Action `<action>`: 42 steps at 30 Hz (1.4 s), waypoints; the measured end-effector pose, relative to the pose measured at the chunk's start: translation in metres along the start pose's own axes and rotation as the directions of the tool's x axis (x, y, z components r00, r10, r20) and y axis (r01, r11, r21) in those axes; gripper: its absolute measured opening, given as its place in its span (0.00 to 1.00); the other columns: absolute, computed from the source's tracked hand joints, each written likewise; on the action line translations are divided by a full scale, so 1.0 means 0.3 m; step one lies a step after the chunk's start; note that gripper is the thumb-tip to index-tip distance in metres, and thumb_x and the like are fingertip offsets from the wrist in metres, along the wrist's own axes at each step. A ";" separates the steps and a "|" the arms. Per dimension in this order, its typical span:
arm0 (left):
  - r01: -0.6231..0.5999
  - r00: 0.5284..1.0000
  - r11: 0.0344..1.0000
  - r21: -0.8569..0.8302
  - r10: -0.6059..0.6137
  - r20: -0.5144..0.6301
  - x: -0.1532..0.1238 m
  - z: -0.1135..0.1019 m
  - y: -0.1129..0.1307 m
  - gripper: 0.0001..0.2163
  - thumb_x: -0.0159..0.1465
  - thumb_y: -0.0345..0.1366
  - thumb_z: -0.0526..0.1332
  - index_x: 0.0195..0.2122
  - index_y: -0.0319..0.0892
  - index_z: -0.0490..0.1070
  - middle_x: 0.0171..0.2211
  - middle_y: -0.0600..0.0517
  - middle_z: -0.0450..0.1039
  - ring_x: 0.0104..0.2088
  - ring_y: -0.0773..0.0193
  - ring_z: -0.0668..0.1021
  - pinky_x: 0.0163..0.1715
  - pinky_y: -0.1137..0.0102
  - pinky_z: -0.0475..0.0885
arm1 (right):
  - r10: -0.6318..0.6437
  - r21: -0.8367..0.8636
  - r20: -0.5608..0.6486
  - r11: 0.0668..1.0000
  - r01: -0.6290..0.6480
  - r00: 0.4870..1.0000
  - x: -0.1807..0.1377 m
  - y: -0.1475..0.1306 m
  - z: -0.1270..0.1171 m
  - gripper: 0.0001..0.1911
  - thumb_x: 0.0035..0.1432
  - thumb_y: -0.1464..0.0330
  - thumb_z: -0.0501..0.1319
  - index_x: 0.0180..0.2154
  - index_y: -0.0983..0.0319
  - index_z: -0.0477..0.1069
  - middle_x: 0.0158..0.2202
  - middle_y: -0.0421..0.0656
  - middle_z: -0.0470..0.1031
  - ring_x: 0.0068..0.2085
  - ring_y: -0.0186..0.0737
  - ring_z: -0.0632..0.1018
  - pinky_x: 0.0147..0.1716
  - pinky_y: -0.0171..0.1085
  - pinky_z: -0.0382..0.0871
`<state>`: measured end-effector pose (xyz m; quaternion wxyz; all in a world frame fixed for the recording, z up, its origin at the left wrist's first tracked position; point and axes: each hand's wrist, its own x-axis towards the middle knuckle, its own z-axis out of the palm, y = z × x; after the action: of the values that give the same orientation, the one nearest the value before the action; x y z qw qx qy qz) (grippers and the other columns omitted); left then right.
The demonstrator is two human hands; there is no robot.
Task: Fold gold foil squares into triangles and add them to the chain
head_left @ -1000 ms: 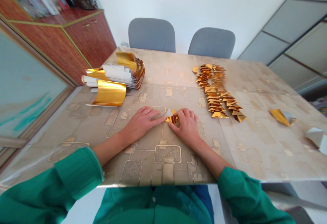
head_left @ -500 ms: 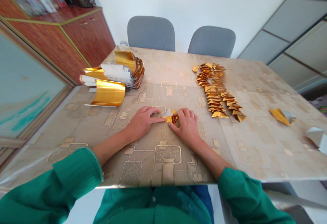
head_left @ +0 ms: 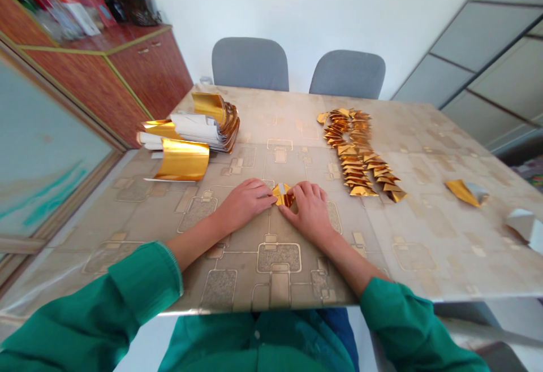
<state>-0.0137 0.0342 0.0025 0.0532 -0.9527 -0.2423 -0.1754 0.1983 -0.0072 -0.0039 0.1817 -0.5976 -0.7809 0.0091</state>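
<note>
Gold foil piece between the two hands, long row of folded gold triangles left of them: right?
No: the head view shows the long row of folded gold triangles right of the left hand and right hand; the gold foil piece is between them.

Two hands (head_left: 245, 205), two grey chairs (head_left: 250, 64)

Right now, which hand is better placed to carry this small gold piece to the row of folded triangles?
Probably the right hand: like the left hand, it touches the gold foil piece, but the folded triangles lie on its side.

Foil triangle (head_left: 283, 195) between both hands (head_left: 245, 205)
</note>
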 end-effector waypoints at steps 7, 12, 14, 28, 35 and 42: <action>-0.018 0.999 0.993 0.120 0.014 0.041 0.015 0.011 -0.007 0.08 0.71 0.31 0.55 0.44 0.41 0.74 0.39 0.49 0.77 0.40 0.60 0.76 0.41 0.66 0.70 | -0.178 0.111 0.056 0.979 0.171 0.982 0.004 0.056 -0.047 0.09 0.65 0.64 0.59 0.45 0.57 0.74 0.47 0.46 0.72 0.48 0.47 0.69 0.47 0.44 0.63; 0.052 0.998 0.994 0.094 -0.050 -0.029 0.002 0.032 -0.010 0.10 0.72 0.32 0.53 0.43 0.40 0.75 0.36 0.49 0.77 0.37 0.61 0.76 0.38 0.67 0.70 | -0.259 0.139 0.099 0.960 0.245 0.961 0.010 0.092 -0.056 0.16 0.62 0.71 0.59 0.51 0.57 0.73 0.49 0.46 0.73 0.49 0.46 0.69 0.47 0.44 0.64; 0.100 0.993 0.994 0.052 -0.097 -0.072 0.002 0.037 -0.005 0.10 0.72 0.33 0.53 0.40 0.40 0.75 0.35 0.49 0.77 0.35 0.61 0.76 0.37 0.67 0.70 | -0.258 0.149 0.090 0.958 0.243 0.962 0.014 0.097 -0.049 0.14 0.64 0.69 0.59 0.50 0.57 0.74 0.47 0.45 0.74 0.48 0.46 0.70 0.47 0.44 0.64; 0.359 0.922 0.876 -0.321 -0.385 -0.022 0.023 0.045 0.000 0.05 0.68 0.34 0.60 0.39 0.43 0.76 0.35 0.51 0.77 0.38 0.60 0.76 0.40 0.67 0.69 | -0.169 0.320 0.039 0.936 0.148 0.985 0.044 0.109 0.001 0.11 0.69 0.66 0.56 0.38 0.58 0.78 0.36 0.43 0.76 0.40 0.41 0.71 0.42 0.39 0.62; 0.535 0.820 0.731 -0.423 -0.570 0.051 0.049 0.042 0.002 0.04 0.63 0.31 0.64 0.38 0.41 0.70 0.31 0.54 0.75 0.32 0.64 0.76 0.35 0.70 0.68 | 0.039 0.403 0.034 0.914 -0.050 0.999 0.062 0.091 0.001 0.04 0.63 0.69 0.61 0.40 0.59 0.73 0.32 0.40 0.77 0.37 0.40 0.72 0.40 0.37 0.61; 0.595 0.796 0.754 -0.278 -0.601 0.074 0.075 0.021 0.017 0.01 0.61 0.31 0.63 0.35 0.43 0.72 0.29 0.54 0.73 0.33 0.61 0.74 0.34 0.68 0.65 | 0.132 0.280 0.094 0.948 -0.154 0.987 0.092 0.057 -0.022 0.07 0.62 0.67 0.60 0.30 0.59 0.71 0.27 0.37 0.74 0.33 0.37 0.71 0.36 0.36 0.55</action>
<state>0.0091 0.0410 0.0046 -0.1420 -0.8209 -0.5048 -0.2261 0.2100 0.0221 0.0060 0.2361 -0.6192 -0.7322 0.1574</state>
